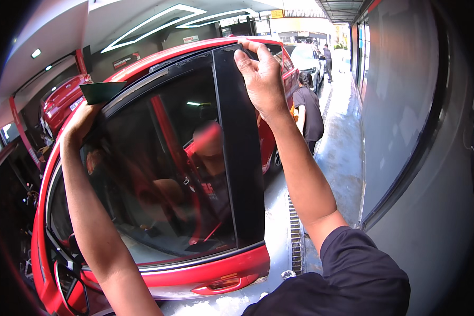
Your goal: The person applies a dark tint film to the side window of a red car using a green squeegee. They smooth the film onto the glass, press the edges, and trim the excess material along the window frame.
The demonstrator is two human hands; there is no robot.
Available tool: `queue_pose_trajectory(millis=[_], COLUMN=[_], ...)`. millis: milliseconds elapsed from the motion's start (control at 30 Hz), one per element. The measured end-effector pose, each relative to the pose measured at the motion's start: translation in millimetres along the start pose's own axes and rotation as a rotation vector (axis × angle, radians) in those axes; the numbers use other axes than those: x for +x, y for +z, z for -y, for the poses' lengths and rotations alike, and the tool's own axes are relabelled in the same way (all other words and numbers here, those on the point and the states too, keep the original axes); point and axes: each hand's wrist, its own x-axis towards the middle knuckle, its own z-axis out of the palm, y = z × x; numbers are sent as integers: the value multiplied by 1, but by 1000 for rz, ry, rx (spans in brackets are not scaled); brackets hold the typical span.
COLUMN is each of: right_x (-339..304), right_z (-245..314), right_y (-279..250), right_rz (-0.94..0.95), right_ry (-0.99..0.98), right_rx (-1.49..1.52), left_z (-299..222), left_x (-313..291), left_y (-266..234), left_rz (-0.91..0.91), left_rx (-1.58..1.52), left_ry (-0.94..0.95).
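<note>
A red car door [231, 263] stands open before me, its dark tinted window [163, 168] raised and reflecting a person and red bodywork. My right hand [264, 79] is closed round the door frame's upper rear corner, the thumb near the edge of the black pillar trim [239, 142]. At the front upper slope of the frame is my left hand [81, 122], holding a flat dark green card [101, 92] that juts above the frame. Its fingers are mostly hidden. Lower on the door is a red handle [225, 284].
A person in a dark shirt [309, 113] bends beside the car's rear. Along the right runs a grey wall panel [405, 105]; a drain grate [296, 231] lies in the floor. Another red car [63, 100] stands at left, a white car [305, 57] farther back.
</note>
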Motion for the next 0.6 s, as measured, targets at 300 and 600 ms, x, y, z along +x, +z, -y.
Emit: queue_pose_trajectory(millis=[300, 600], right_x=[-19, 6], right_z=[18, -8], right_y=[-33, -18], right_rz=[288, 157], right_ry=[91, 70], right_rx=[226, 99], left_z=[18, -9], left_x=[6, -7], left_y=[-2, 4], left_rz=[-38, 4], left_rx=[21, -14], left_ry=[67, 58])
